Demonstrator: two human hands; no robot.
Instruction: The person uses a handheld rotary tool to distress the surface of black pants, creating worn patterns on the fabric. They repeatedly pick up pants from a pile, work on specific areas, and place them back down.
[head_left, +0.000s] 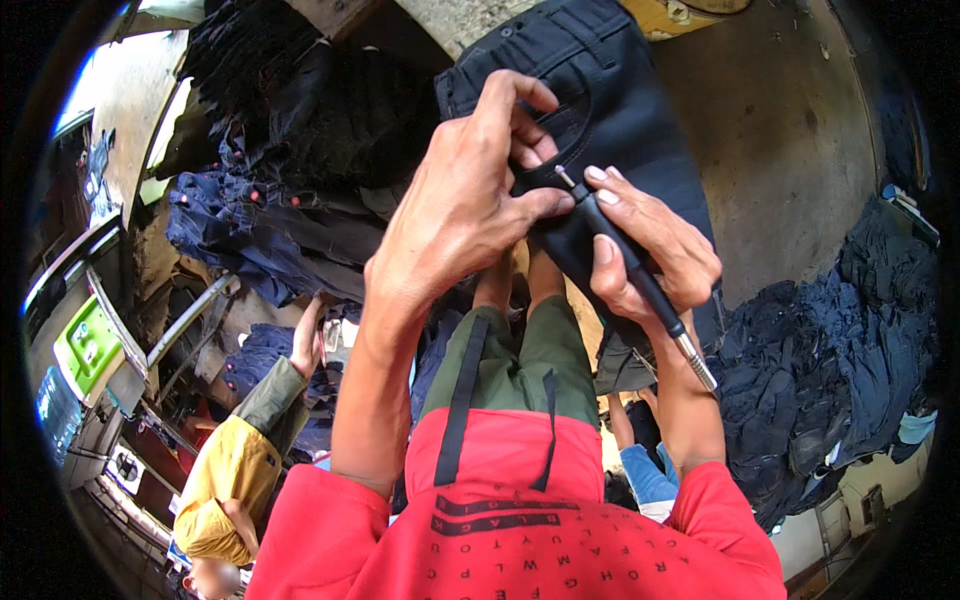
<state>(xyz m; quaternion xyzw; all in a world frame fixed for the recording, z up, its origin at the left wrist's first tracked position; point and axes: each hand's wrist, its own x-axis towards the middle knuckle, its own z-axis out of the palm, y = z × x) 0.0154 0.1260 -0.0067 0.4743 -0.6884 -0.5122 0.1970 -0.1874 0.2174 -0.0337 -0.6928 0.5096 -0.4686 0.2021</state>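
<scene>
A pair of dark trousers [630,110] lies in front of me, waistband at the far end and a curved front pocket edge showing. My left hand [480,165] bends over that pocket with curled fingers gripping the cloth; its thumb reaches toward the tool's tip, and the index finger arches above. In my right hand [655,240] is a slim black pen-shaped tool [655,292], held like a pencil. Its thin metal tip points up and left, close to the left thumb and the pocket. A ribbed metal sleeve ends its rear, over my right wrist.
Dark garments are heaped at the left [250,225] and at the right [820,350]. A worn board [770,150] spans the upper right. At the lower left a person in a yellow top [235,480] stretches an arm near a metal rail [190,320]. A green tray [88,348] stands beyond.
</scene>
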